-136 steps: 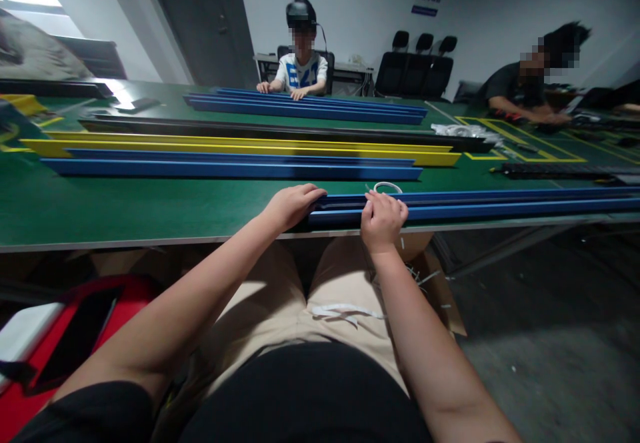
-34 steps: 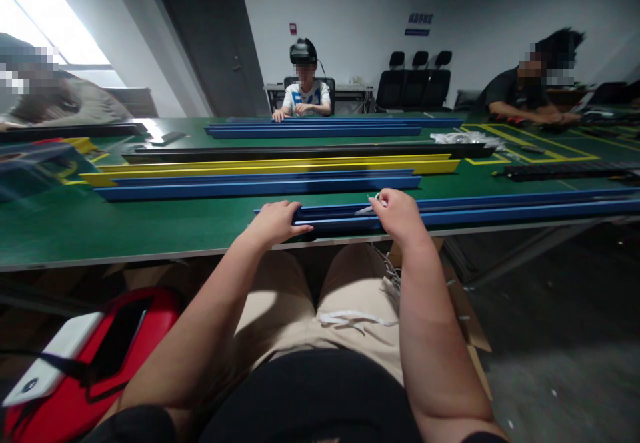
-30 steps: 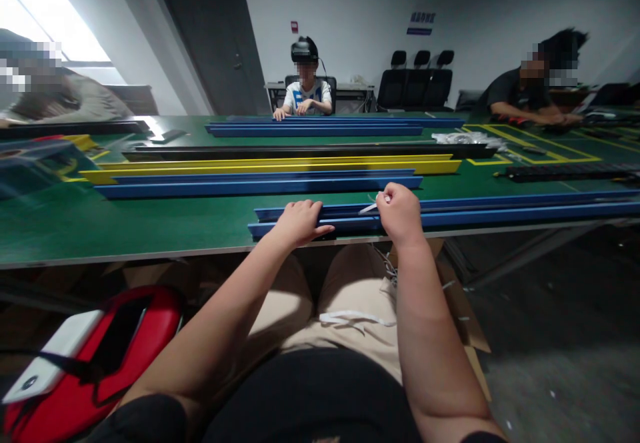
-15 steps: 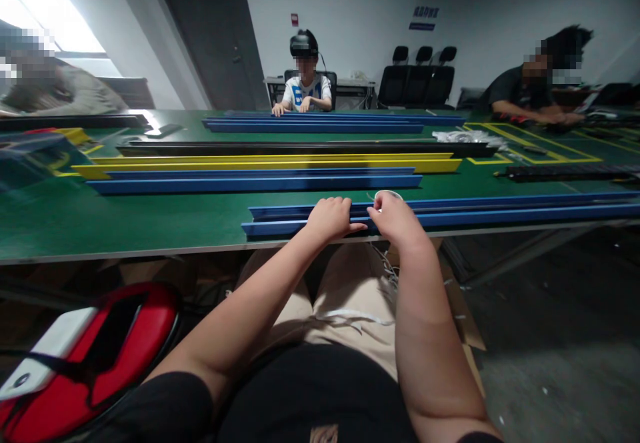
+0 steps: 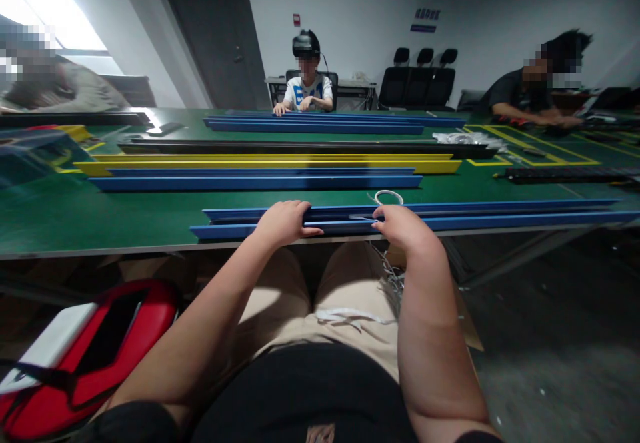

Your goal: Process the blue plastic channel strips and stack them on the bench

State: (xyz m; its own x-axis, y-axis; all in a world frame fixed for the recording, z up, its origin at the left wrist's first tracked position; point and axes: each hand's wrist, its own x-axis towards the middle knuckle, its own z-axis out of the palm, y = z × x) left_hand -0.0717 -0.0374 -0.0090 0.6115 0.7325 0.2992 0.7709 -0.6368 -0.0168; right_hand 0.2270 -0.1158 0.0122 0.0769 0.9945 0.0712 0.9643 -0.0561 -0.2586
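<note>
Long blue channel-shaped rail (image 5: 230, 232) lies along the near edge of a broad, smooth green-topped table (image 5: 90, 223), and I see it as a straight, rigid length with two raised walls and a dark hollow running between them. Beyond it sit a long black rail (image 5: 300, 149), a pair of bright yellow edges on a smooth-faced yellow rail (image 5: 200, 165) and, closest behind mine, a shorter blue rail (image 5: 200, 183), all roughly parallel to it. A crinkled heap of clear plastic (image 5: 467, 139) rests near the black one's right end. My left hand (image 5: 283, 223) straddles the near rail left of its middle, thumb apart from the fingers, the thumb along the front wall and the fingers reaching over the channel. My right hand (image 5: 404, 228) is bent over the same rail farther right, its fingertips at a thin white strip (image 5: 360, 217) in the hollow; I cannot tell whether they pinch it. A slim white loop (image 5: 389, 192) shows just behind those fingers. The rail's walls look matte blue, darker inside and paler along the front face.
</note>
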